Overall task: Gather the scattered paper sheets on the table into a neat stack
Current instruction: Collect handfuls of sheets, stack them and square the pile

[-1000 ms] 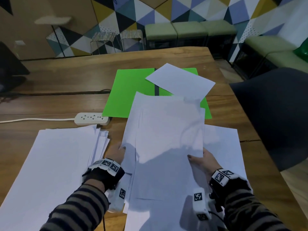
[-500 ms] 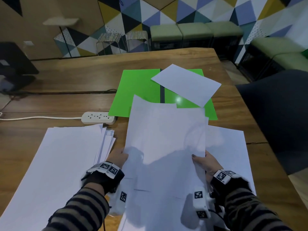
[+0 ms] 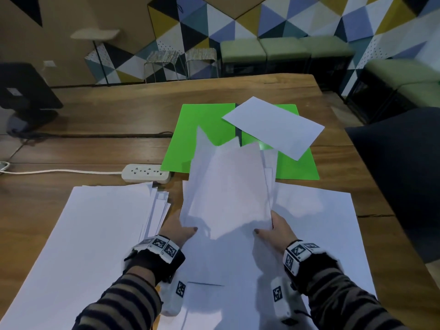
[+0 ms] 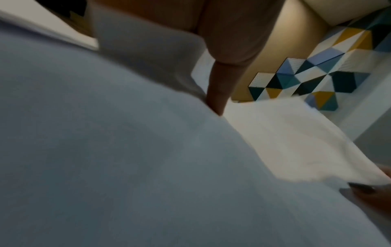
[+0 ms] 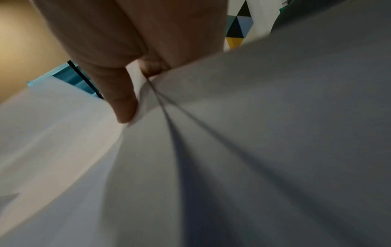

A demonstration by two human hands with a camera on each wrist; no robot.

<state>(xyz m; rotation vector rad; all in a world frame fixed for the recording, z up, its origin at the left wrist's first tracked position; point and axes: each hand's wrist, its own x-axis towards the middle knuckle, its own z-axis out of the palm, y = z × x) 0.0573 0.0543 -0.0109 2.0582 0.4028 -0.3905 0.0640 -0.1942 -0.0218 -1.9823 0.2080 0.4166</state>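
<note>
Both hands hold a bundle of white sheets (image 3: 226,186) raised and curved above the table in the head view. My left hand (image 3: 182,228) grips its left edge with the thumb on top. My right hand (image 3: 273,228) grips the right edge the same way. In the left wrist view a finger (image 4: 217,100) lies against the paper (image 4: 105,150). In the right wrist view fingers (image 5: 125,103) pinch several sheets (image 5: 232,150). A fanned pile of sheets (image 3: 95,234) lies at the left, a large sheet (image 3: 321,222) under my right arm, and a single sheet (image 3: 273,127) on the green folder (image 3: 202,132).
A white power strip (image 3: 146,173) with its cord lies just beyond the left pile. A dark chair (image 3: 400,175) stands at the table's right edge. A dark monitor base (image 3: 23,96) sits far left. Bare wooden table (image 3: 119,110) stretches behind the folder.
The held bundle has lifted and bowed inward, its top edges now uneven and narrower. Both hands have drawn closer together, thumbs over the paper.
</note>
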